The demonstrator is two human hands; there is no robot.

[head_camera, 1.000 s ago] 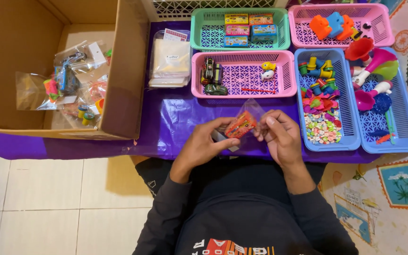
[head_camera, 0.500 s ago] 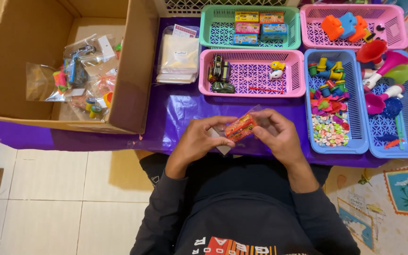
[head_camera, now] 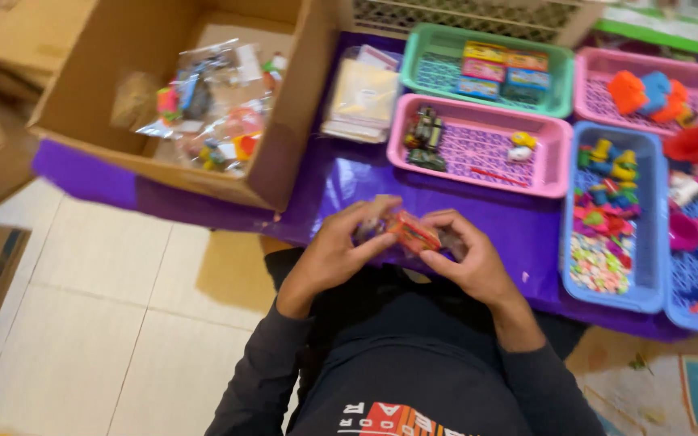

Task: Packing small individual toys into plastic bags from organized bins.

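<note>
purple cloth [head_camera: 519, 234] covers the table in front of us, and at its near edge both our hands meet over one small thing. our left hand [head_camera: 341, 250] and right hand [head_camera: 466, 262] pinch a small clear packet [head_camera: 412, 232] with an orange toy inside, fingers pressed to its ends from either side; the packet sits between the hands, just above the near edge of the cloth and close to our body. what else lies inside it is too blurred to tell.

far from the hands stands a pink basket [head_camera: 555, 173] with dark toy vehicles at its left end and a small yellow piece. beyond it a green basket [head_camera: 414, 60] holds flat coloured boxes. to the right a blue basket [head_camera: 652, 242] holds bright little toys and beads, and another pink basket [head_camera: 587, 89] far right holds orange and blue blocks. a stack of clear bags [head_camera: 363, 101] lies left of the baskets. further left an open cardboard box [head_camera: 284, 145] holds filled packets.
</note>
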